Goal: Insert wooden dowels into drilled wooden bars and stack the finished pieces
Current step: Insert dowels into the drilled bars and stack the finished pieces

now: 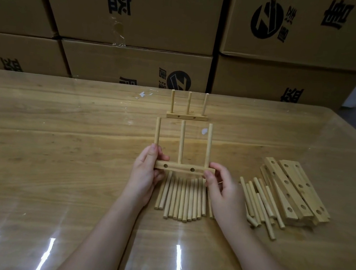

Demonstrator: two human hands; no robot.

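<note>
The person holds one wooden bar (pixel 182 168) between both hands. The left hand (pixel 146 171) has its fingers curled round the left end of the bar. Its fingertips reach up to the bottom of the nearest stick. The right hand (pixel 220 184) pinches the right end of the bar between thumb and fingers.

Three dowels (pixel 181 142) stick out of the bar and point away from the fingers. One is by the left fingers, one is in the middle, and one is by the right fingers. On the side of the bar, between the two hands, I see two round holes.

Just below the fingers, on the person's side, a row of loose dowels (pixel 182 197) lies flat on the table (pixel 60 143), side by side. I cannot tell if the bar touches them.

Past the tops of the held dowels, well away from the fingers, a finished piece (pixel 187 116) stands alone on the table. Its own three dowels stick up.

Off to the right of the right fingers lies a messy heap of dowels (pixel 260 204). Right beside the heap, even further from the fingers, is a pile of drilled bars (pixel 294 192), lying flat with their holes up.

The table is shiny. Behind it, big brown boxes (pixel 142 15) with black print are stacked up.
</note>
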